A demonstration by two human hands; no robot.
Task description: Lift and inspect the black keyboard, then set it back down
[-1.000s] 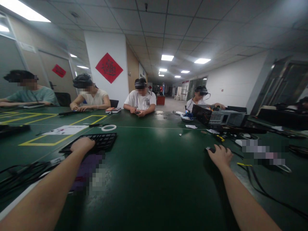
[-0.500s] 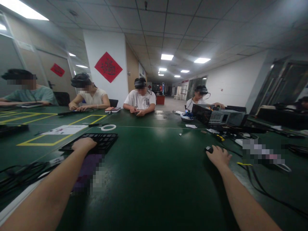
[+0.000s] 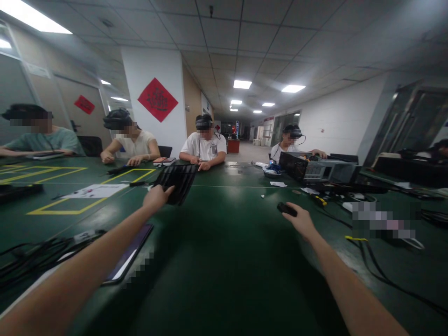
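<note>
"Head view: how to report the hands?"

"Well apart, above the green table (image 3: 227, 280). Left hand (image 3: 156, 199) clamped on one side of a black divided tray (image 3: 180, 183), tilted, apparently clear of the tabletop. Right hand (image 3: 301, 220) closed around the end of a small black object (image 3: 287, 210), too dark to identify."

"Anything in the tray?"

"Impossible to tell; too dim and blurred."

"Likely trouble, then?"

"With just one hand on one side, possible twisting or slipping of the tray. With that tilt, possible spilling of any loose contents."

"And lower down?"

"Beside the left forearm, a tablet (image 3: 129, 255), at risk from a drop or a dipping elbow. Farther left, black cables (image 3: 49, 248), ready to snag. On the right, a shallow grip, perhaps prone to losing the small object."
</note>
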